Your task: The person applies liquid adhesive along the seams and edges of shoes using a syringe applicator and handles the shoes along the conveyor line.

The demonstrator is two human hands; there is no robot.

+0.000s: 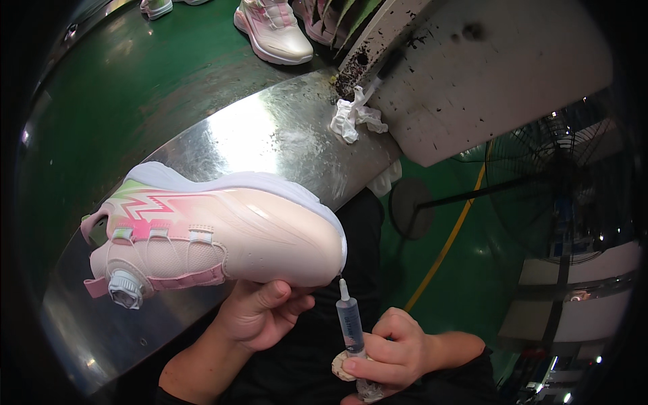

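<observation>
A pale pink sneaker (283, 233) with a white sole, a green heel and a white dial lies on its side in the air, sole facing away from me. My left hand (260, 314) supports it from below near the toe, fingers curled against the upper. In my right hand (395, 347) is a clear plastic syringe (349, 324), held upright with its fingers wrapped round the lower barrel. The syringe's tip points up and meets the toe edge where upper and sole join. A stained, whitish round piece (343, 366) sits round the barrel at my fingers.
Beyond the sneaker lies a shiny metal ledge (202, 145) beside a green surface (135, 81). Another pink sneaker (273, 37) stands at the back. Crumpled white tissue (347, 118) lies by a stained pale panel (493, 81). A black fan (560, 155) stands on the right.
</observation>
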